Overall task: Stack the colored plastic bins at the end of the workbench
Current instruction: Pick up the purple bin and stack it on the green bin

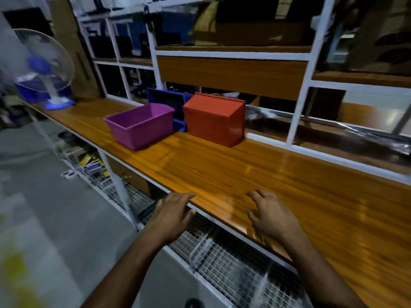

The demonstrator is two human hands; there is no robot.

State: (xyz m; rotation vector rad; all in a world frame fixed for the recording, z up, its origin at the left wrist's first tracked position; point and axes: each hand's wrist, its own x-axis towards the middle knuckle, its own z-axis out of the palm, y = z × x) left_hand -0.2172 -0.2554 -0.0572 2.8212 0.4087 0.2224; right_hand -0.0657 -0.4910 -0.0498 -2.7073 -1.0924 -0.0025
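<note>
A purple bin (140, 125) stands upright and open on the wooden workbench (222, 170). Right of it a red bin (213, 118) lies tipped on its side, its bottom facing me. Behind and between them a blue bin (165, 98) leans against the shelf frame, partly hidden. My left hand (173, 215) hovers at the bench's front edge, fingers spread and empty. My right hand (270, 215) hovers over the bench near the edge, fingers loosely curled apart, holding nothing. Both hands are well short of the bins.
A blue and white table fan (44, 65) stands at the far left end of the bench. White-framed shelving (300, 90) rises behind the bench. Wire mesh racks (222, 252) sit below the bench front. Grey floor lies at the left.
</note>
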